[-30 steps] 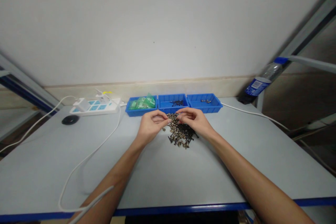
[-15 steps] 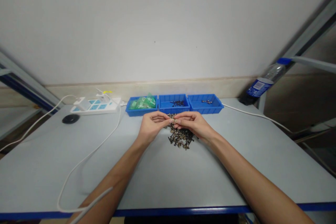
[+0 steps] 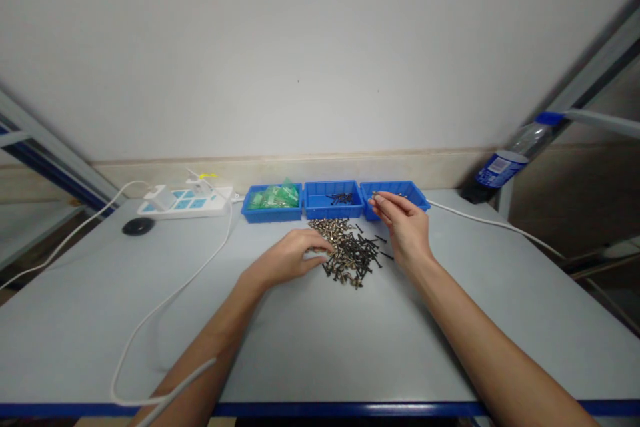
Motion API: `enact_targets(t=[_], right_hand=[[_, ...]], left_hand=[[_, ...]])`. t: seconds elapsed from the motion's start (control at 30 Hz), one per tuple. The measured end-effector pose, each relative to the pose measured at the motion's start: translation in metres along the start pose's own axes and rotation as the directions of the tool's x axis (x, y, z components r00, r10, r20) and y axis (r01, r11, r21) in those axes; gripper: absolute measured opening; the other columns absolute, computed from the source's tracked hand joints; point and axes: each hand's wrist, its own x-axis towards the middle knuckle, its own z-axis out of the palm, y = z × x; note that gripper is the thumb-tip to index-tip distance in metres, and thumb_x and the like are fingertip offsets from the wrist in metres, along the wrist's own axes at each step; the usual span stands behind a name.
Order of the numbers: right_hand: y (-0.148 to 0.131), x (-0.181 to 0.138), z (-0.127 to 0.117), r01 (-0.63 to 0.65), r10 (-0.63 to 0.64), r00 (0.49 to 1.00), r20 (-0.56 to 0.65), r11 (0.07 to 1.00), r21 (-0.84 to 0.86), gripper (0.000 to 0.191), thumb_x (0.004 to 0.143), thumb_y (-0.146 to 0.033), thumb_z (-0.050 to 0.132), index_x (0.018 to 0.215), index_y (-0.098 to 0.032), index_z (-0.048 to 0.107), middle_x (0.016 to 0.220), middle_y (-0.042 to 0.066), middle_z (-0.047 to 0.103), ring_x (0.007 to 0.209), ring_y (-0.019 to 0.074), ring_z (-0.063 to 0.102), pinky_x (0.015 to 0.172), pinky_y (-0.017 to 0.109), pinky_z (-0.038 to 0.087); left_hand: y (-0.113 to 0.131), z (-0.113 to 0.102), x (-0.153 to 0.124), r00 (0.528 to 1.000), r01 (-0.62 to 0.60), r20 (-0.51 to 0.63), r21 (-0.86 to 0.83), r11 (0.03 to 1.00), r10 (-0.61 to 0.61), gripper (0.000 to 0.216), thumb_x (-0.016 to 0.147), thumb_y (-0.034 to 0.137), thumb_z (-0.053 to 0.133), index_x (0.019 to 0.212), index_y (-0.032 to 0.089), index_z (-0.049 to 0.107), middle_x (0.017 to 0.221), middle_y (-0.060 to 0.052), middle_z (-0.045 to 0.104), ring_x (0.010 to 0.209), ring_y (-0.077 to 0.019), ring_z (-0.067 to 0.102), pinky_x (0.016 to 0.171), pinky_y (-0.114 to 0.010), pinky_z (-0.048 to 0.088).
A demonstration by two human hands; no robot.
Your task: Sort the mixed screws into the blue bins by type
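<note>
Three blue bins stand in a row at the back of the surface (image 3: 320, 340), touching side by side. The left bin (image 3: 273, 215) holds green packets (image 3: 274, 197). The middle bin (image 3: 334, 213) holds a few dark screws (image 3: 341, 198). The right bin (image 3: 421, 203) holds only a few pieces, too small to identify.

A pile of screws (image 3: 350, 252), dark and brass-coloured mixed, lies on the surface just in front of the middle bin.

The left hand (image 3: 287, 259) rests palm down at the left edge of the pile. Its fingers (image 3: 320, 250) touch the outermost screws. Whether they grip one cannot be told.

The right hand (image 3: 407, 230) is raised over the near left corner of the right bin, clear of the pile. Its thumb and forefinger are pinched together on a small metal piece (image 3: 374, 195).

A white power strip (image 3: 185, 201) lies left of the bins. A black disc (image 3: 136, 225) sits near it. A white cable (image 3: 170, 297) loops across the left half of the surface. A plastic bottle (image 3: 503, 165) leans at the far right, well apart from the hands.
</note>
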Motion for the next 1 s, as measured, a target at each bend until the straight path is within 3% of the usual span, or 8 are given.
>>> enact_targets(t=[0.1, 0.37, 0.53, 0.73, 1.0], right_hand=[[-0.001, 0.004, -0.002, 0.040, -0.037, 0.996, -0.083, 0.998, 0.043, 0.035, 0.059, -0.027, 0.088, 0.089, -0.018, 0.074, 0.089, 0.005, 0.076, 0.088, 0.0204, 0.073, 0.091, 0.035, 0.056], [0.002, -0.005, 0.003, 0.036, -0.030, 0.996, 0.080, 0.997, -0.067, 0.034, 0.068, -0.032, 0.081, 0.099, -0.019, 0.071, 0.088, 0.005, 0.076, 0.078, 0.0191, 0.073, 0.080, 0.035, 0.058], [0.002, -0.005, 0.003, 0.013, -0.006, 0.996, 0.088, 0.997, -0.082, 0.031, 0.068, -0.032, 0.079, 0.095, -0.019, 0.071, 0.089, 0.006, 0.076, 0.073, 0.0181, 0.072, 0.076, 0.034, 0.058], [0.002, -0.007, 0.005, -0.012, 0.026, 0.993, 0.117, 0.994, -0.111, 0.030, 0.069, -0.032, 0.078, 0.094, -0.019, 0.071, 0.090, 0.007, 0.076, 0.072, 0.0178, 0.071, 0.072, 0.034, 0.058], [0.001, -0.008, 0.005, -0.032, 0.048, 0.989, 0.137, 0.993, -0.116, 0.026, 0.070, -0.031, 0.076, 0.092, -0.018, 0.071, 0.088, 0.007, 0.076, 0.069, 0.0155, 0.070, 0.066, 0.028, 0.056]], left_hand=[[-0.004, 0.006, 0.000, 1.000, -0.001, 0.001, 0.044, 0.999, 0.001, 0.012, 0.090, 0.016, 0.060, 0.095, 0.019, 0.071, 0.092, -0.004, 0.071, 0.087, -0.0166, 0.065, 0.081, -0.030, 0.049], [-0.003, 0.013, 0.002, 0.999, 0.007, -0.052, 0.115, 0.993, -0.001, 0.008, 0.091, 0.016, 0.058, 0.090, 0.016, 0.066, 0.089, -0.005, 0.066, 0.086, -0.0178, 0.061, 0.079, -0.030, 0.049], [-0.002, 0.016, 0.001, 0.997, -0.039, -0.065, 0.115, 0.993, 0.047, 0.017, 0.092, 0.015, 0.056, 0.106, 0.017, 0.065, 0.102, -0.008, 0.065, 0.097, -0.0191, 0.060, 0.087, -0.033, 0.049], [-0.007, 0.021, 0.002, 0.997, -0.023, -0.068, 0.183, 0.983, 0.036, 0.013, 0.094, 0.014, 0.054, 0.099, 0.016, 0.066, 0.093, -0.007, 0.066, 0.090, -0.0187, 0.061, 0.082, -0.031, 0.049], [-0.005, 0.018, 0.002, 0.997, 0.019, -0.083, 0.196, 0.980, -0.003, 0.007, 0.093, 0.017, 0.057, 0.095, 0.015, 0.064, 0.097, -0.008, 0.062, 0.092, -0.0190, 0.059, 0.082, -0.031, 0.049]])
